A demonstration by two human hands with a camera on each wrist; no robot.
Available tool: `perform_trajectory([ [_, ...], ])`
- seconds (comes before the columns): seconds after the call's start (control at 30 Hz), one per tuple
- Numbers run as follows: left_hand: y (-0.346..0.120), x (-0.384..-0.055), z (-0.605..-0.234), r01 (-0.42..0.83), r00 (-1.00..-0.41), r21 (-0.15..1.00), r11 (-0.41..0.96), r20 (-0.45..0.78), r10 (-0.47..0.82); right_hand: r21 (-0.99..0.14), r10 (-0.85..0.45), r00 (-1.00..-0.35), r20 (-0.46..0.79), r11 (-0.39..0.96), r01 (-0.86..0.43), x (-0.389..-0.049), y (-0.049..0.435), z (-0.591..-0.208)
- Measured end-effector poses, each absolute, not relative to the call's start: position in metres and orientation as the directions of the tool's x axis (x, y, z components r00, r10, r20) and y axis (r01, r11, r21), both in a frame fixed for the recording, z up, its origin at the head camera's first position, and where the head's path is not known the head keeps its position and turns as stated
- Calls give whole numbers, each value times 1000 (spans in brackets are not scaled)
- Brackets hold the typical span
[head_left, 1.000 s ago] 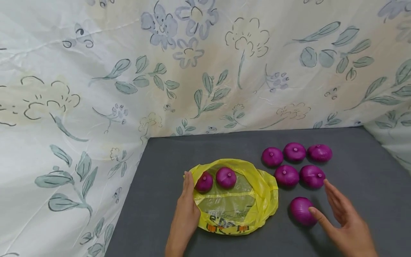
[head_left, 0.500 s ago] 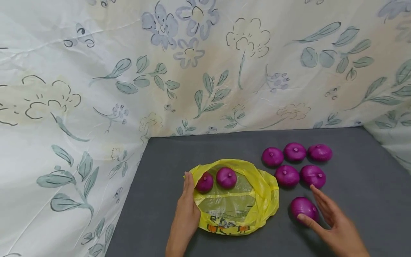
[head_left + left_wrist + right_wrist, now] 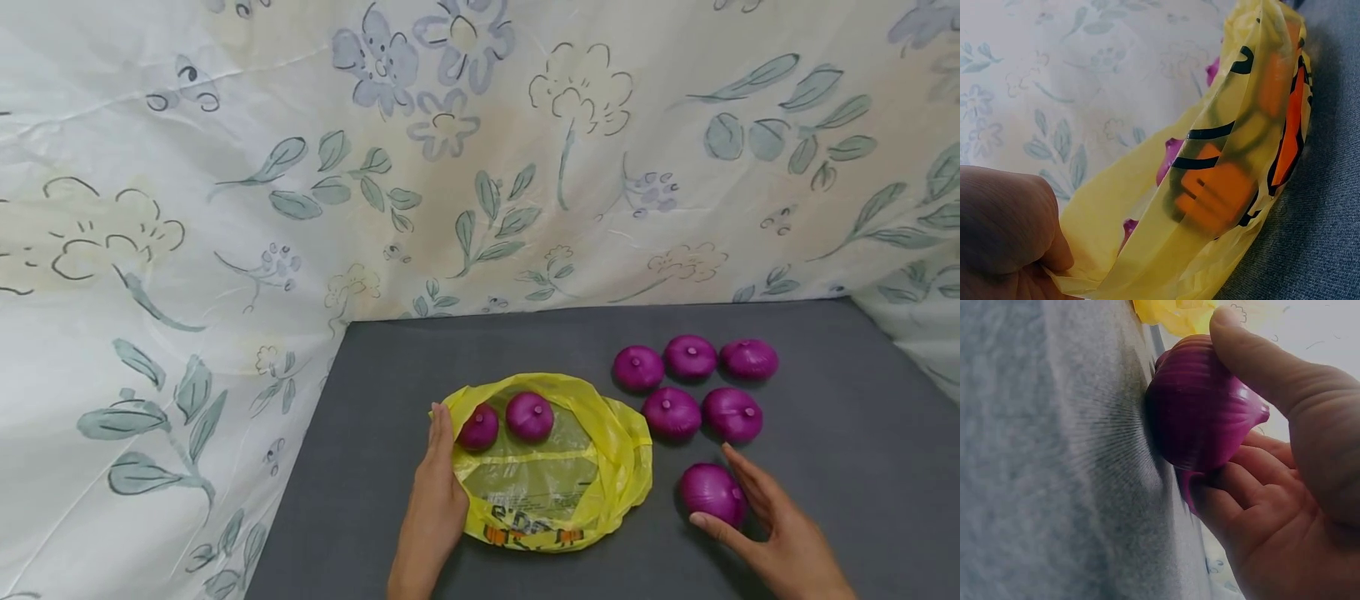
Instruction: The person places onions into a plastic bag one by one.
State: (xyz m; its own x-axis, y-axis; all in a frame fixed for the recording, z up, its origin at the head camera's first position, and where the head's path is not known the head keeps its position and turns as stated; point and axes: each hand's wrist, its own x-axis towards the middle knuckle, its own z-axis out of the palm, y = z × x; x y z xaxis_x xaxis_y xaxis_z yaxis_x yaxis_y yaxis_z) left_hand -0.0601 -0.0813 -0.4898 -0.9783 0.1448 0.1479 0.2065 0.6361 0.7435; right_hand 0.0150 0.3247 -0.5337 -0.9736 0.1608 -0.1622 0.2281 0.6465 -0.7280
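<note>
In the head view my left hand (image 3: 437,500) holds the left rim of a yellow plastic bag (image 3: 630,454); in the left wrist view its thumb and fingers pinch the bag's edge. The bag's mouth faces up, and two glossy purple red onions, one at the left (image 3: 478,427) and one beside it (image 3: 529,417), lie inside. Right of the bag, my right hand (image 3: 787,533) grips another red onion (image 3: 712,493), thumb on one side and fingers on the other. That onion sits at the grey cloth surface in the right wrist view (image 3: 1200,406).
Several more red onions stand in two rows behind my right hand, among them a front one (image 3: 672,413) close to the bag. A dark grey cloth (image 3: 847,417) covers the table. Floral fabric (image 3: 480,208) hangs behind and at the sides.
My right hand has moved left and closed its thumb and fingers around the nearest red onion. The left hand and the bag have stayed in place.
</note>
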Motion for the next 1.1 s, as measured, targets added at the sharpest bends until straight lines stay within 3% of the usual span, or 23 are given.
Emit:
perform_trajectory([
  [0.47, -83, -60, -492, 203, -979, 746, 635, 142, 146, -734, 240, -966, -94, 639, 230, 19, 321, -541],
  [0.73, -84, -58, -493, 204, -979, 736, 646, 146, 142, -711, 273, -948, -165, 634, 306, 17, 319, -538],
  [1.1, -83, -59, -491, 200, -980, 746, 635, 142, 141, -716, 328, -929, -169, 608, 345, 15, 315, -535],
])
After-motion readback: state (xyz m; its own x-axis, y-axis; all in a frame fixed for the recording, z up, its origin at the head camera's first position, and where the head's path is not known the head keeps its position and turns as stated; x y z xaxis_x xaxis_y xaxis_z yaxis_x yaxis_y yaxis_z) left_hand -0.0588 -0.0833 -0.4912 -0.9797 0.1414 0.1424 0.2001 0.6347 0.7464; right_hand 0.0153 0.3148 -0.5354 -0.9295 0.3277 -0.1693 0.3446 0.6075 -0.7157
